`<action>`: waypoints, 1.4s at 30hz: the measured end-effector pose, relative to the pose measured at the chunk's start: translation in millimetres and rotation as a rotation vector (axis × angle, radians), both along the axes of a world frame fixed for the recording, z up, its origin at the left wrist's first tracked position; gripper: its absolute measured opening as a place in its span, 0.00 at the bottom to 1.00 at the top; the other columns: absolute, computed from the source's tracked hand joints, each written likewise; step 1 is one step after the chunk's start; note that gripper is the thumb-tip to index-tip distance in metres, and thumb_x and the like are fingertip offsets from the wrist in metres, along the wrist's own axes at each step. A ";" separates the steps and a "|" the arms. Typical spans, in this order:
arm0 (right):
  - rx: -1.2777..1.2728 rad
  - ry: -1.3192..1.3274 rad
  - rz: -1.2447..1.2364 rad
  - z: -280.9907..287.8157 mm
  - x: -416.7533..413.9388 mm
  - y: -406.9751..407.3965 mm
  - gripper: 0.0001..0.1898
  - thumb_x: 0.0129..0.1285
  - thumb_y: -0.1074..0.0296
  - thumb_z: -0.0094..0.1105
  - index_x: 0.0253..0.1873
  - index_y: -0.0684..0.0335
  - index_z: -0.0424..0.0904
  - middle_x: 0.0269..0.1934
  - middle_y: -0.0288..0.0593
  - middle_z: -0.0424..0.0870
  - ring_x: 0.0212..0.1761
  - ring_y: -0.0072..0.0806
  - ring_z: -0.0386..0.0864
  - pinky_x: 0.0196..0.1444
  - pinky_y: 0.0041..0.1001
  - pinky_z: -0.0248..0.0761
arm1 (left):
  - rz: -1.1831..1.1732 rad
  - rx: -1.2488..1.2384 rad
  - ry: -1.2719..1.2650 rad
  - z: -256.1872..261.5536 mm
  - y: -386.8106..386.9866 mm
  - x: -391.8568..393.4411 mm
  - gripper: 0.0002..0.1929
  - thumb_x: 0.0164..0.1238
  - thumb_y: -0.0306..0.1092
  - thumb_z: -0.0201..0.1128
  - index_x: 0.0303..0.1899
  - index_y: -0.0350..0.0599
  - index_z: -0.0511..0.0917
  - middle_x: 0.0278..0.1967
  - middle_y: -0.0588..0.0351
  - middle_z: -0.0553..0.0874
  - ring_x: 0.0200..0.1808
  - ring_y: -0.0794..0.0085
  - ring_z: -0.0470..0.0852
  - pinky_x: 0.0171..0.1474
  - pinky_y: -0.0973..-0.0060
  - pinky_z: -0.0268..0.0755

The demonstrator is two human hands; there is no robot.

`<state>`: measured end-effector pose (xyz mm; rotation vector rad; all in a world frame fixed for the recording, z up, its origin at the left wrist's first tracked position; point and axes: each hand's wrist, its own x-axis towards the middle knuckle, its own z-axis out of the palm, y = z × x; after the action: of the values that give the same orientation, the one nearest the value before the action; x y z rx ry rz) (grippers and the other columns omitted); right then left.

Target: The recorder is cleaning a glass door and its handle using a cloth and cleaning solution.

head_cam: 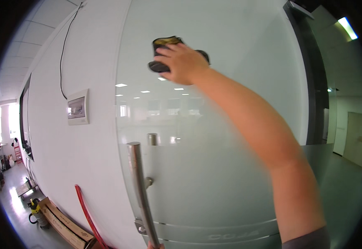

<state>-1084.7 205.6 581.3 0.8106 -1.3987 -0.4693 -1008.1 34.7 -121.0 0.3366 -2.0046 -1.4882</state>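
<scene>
My right hand [182, 63] presses a dark cloth [159, 66] with a yellowish patch flat against the upper part of a glass door [230, 130]. Its fingers are spread over the cloth, and the arm reaches up from the lower right. At the bottom edge, my left hand [155, 246] is wrapped around the lower end of a vertical metal door handle [142, 190]; only part of its fingers shows. A metal lock fitting [140, 226] sits on the door beside the handle.
A breaker box [78, 107] with a black cable [62, 59] is on the white wall at left. Below stand a red strip [86, 208], long cardboard boxes [66, 225] and a yellow-and-grey machine [38, 213]. A dark frame [314, 77] borders the door's right side.
</scene>
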 end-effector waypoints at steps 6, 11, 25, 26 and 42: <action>-0.641 -0.020 -0.020 72.0 26.2 30.8 0.26 0.62 0.48 0.55 0.59 0.58 0.73 0.59 0.45 0.75 0.62 0.43 0.70 0.62 0.38 0.65 | -0.197 0.045 -0.041 18.8 -4.2 9.8 0.25 0.58 0.51 0.67 0.27 0.30 0.80 0.20 0.44 0.82 0.25 0.69 0.80 0.31 0.63 0.72; -0.805 0.312 -0.279 80.3 -0.8 3.7 0.30 0.66 0.44 0.46 0.66 0.57 0.66 0.68 0.43 0.65 0.67 0.45 0.64 0.66 0.41 0.61 | -0.378 0.065 -0.184 -16.5 -15.6 -14.2 0.18 0.62 0.42 0.65 0.28 0.31 0.78 0.22 0.49 0.81 0.26 0.75 0.78 0.30 0.69 0.71; -0.149 0.152 -0.119 -31.3 -25.7 -179.9 0.26 0.66 0.48 0.50 0.66 0.51 0.68 0.68 0.39 0.66 0.69 0.36 0.62 0.71 0.36 0.53 | -0.352 -0.064 -0.158 22.9 -26.5 -1.8 0.25 0.55 0.49 0.68 0.42 0.39 0.70 0.30 0.40 0.81 0.35 0.43 0.82 0.38 0.58 0.72; -0.083 0.109 -0.102 -35.8 -23.8 -175.1 0.26 0.65 0.49 0.52 0.65 0.52 0.68 0.67 0.38 0.66 0.69 0.36 0.62 0.71 0.36 0.53 | -0.344 -0.061 -0.156 25.3 -27.7 0.1 0.25 0.56 0.50 0.68 0.43 0.39 0.70 0.29 0.40 0.82 0.35 0.44 0.82 0.37 0.58 0.73; 0.007 -0.014 0.148 -142.8 8.6 52.1 0.26 0.53 0.52 0.64 0.57 0.54 0.76 0.60 0.37 0.74 0.65 0.34 0.65 0.68 0.39 0.55 | -0.184 0.006 0.086 -19.8 -15.9 -21.8 0.13 0.59 0.28 0.64 0.39 0.35 0.68 0.31 0.53 0.78 0.32 0.70 0.78 0.38 0.72 0.73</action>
<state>-1076.1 257.7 438.4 0.9176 -1.3391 -0.3552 -1030.0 18.8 -140.8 0.0898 -2.0067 -1.5928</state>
